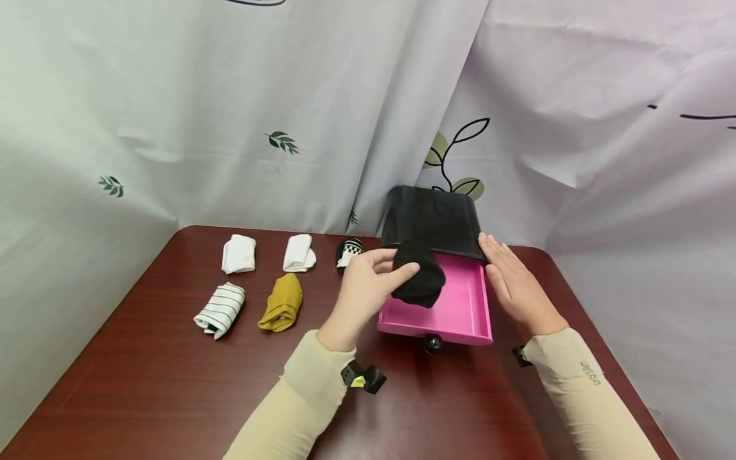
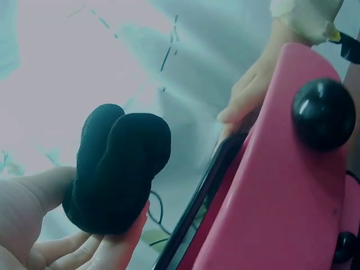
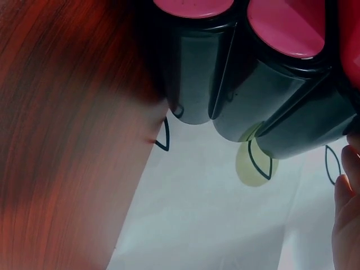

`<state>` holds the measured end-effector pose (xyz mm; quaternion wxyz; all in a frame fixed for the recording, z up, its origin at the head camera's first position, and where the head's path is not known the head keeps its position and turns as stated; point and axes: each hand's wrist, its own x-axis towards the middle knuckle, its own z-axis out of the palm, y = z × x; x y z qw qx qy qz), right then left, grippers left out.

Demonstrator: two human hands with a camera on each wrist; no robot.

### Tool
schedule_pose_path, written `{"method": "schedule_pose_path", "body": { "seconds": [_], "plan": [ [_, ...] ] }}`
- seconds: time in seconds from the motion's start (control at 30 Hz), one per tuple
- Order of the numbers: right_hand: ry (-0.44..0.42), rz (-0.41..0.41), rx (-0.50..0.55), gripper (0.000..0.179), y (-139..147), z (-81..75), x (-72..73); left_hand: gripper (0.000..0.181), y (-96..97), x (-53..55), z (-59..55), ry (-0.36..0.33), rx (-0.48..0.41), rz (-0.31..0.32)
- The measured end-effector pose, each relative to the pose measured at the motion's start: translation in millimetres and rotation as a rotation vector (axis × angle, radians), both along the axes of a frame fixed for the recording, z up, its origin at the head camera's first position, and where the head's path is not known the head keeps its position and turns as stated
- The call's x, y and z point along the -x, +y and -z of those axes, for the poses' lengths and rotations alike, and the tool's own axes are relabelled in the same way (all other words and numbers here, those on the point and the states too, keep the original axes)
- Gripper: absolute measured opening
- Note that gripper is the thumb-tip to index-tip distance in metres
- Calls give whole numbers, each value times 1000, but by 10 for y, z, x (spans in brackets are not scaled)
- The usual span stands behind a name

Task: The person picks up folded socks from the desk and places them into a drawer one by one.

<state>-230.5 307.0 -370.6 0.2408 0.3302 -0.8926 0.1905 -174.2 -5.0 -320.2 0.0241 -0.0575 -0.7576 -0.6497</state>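
Observation:
My left hand (image 1: pixel 363 289) pinches a folded black sock (image 1: pixel 422 278) between thumb and fingers, above the pulled-out pink drawer (image 1: pixel 462 300). In the left wrist view the rolled black sock (image 2: pixel 121 174) stands up from the fingers, apart from the drawer front (image 2: pixel 270 185) and its round black knob (image 2: pixel 323 115). My right hand (image 1: pixel 517 287) lies with fairly straight fingers against the right side of the black drawer cabinet (image 1: pixel 437 217). In the right wrist view only a few fingers of the right hand (image 3: pixel 346 208) show, beside the cabinet.
Left of the cabinet, several folded socks lie on the dark red table (image 1: pixel 144 377): a white one (image 1: pixel 238 254), another white one (image 1: pixel 298 253), a striped one (image 1: pixel 221 309), a mustard one (image 1: pixel 282 303) and a black-and-white patterned one (image 1: pixel 349 252). A pale curtain (image 1: pixel 230 115) hangs behind.

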Motion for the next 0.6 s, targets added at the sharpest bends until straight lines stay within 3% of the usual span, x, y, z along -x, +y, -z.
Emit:
{"method": "schedule_pose_path", "body": {
  "seconds": [0.13,0.4,0.6],
  "plan": [
    [4,-6,7,52,-4,-4,-7,44,165,4,25,42,35,20],
    [-4,-7,28,51,6,18,-16,48,458,55,190,52,144,30],
    [1,-11,25,52,7,19,-2,44,552,57,178,53,204,55]
  ]
}}
